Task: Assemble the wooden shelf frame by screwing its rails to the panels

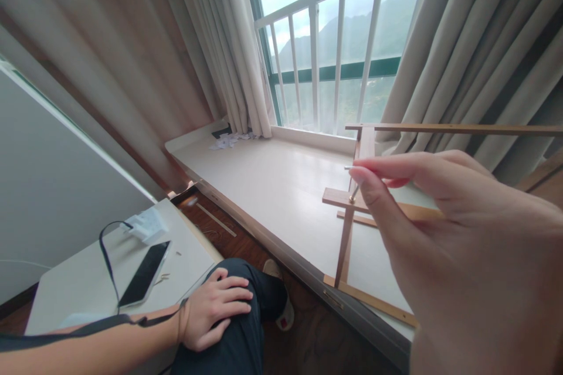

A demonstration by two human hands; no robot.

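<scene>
My right hand (457, 240) is raised close to the camera, pinching a small thin metal pin (348, 169) between thumb and forefinger. The pin's tip is beside a wooden frame (345, 233) of thin slats that stands on the white window sill (272, 187). A brass screw or peg (353, 193) sits at the frame's crossing joint, just below my fingertips. My left hand (215, 307) rests flat on my knee in dark trousers, fingers spread and holding nothing.
A white side table (88, 281) at the lower left carries a phone (145, 274), a black cable (108, 258) and a white charger (147, 224). Paper scraps (229, 140) lie in the sill's far corner. Curtains flank the barred window (334, 58).
</scene>
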